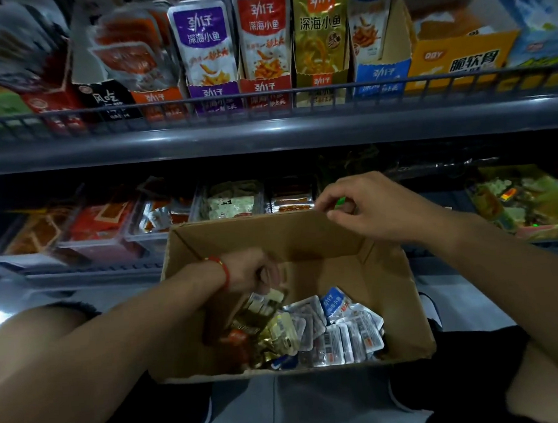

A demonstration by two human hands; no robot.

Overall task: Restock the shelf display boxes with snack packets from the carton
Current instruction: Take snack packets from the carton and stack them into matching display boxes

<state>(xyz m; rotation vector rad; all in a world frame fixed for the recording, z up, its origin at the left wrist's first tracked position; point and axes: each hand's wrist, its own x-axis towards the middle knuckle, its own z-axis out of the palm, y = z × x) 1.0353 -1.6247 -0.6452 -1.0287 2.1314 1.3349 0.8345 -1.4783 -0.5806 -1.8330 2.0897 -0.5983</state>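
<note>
A dark grey metal shelf (272, 135) spans the dim scene. A wire rail (263, 105) runs along its front edge. Below it a lower tier (77, 275) sits in shadow, and pale floor (448, 295) shows beneath.

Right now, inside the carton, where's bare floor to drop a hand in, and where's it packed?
Bare cardboard shows along the carton's far and right walls, behind the silver packets. Crowded: the near-left corner, where gold and red packets pile under the left hand. The right hand holds the far rim.
</note>
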